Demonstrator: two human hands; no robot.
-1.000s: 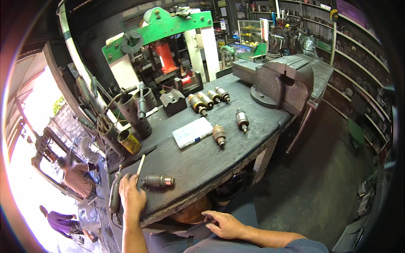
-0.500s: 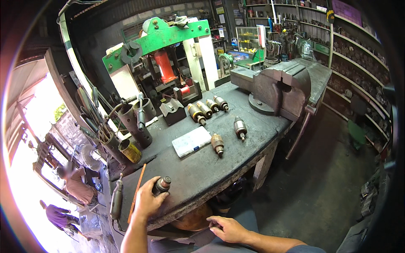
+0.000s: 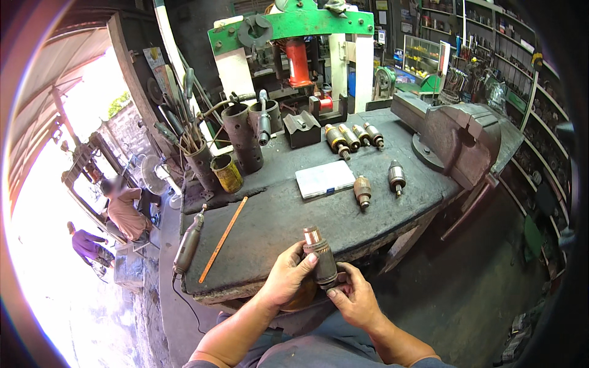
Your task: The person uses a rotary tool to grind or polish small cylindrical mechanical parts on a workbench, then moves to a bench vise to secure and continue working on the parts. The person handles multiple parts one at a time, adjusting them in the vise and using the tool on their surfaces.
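Holding a dark motor armature (image 3: 321,259) upright between both hands, you have it just off the near edge of the surface (image 3: 276,214), its copper-coloured end pointing up. Your left hand (image 3: 287,276) is wrapped around the side of its body, fingers curled and thumb pressed against it. Your right hand (image 3: 356,297) grips it from below and from the right, fingertips pinching its lower end.

Just beyond your hands, further back on the surface, lies a flat white box (image 3: 325,179). To the right of that box rest 2 more armatures (image 3: 380,184), apart from each other, and further back still a row of 4 similar ones (image 3: 353,136) lies beside a dark V-block (image 3: 301,129). Well ahead and to the right of your right hand sits a large bench vise (image 3: 460,132).

To the left of your left hand a thin orange strip (image 3: 224,238) lies slanted on the surface, and left of that a die grinder (image 3: 188,242) rests at the edge. Further ahead on the left stand a yellow can (image 3: 227,173) and several metal cylinders (image 3: 242,136) holding tools.
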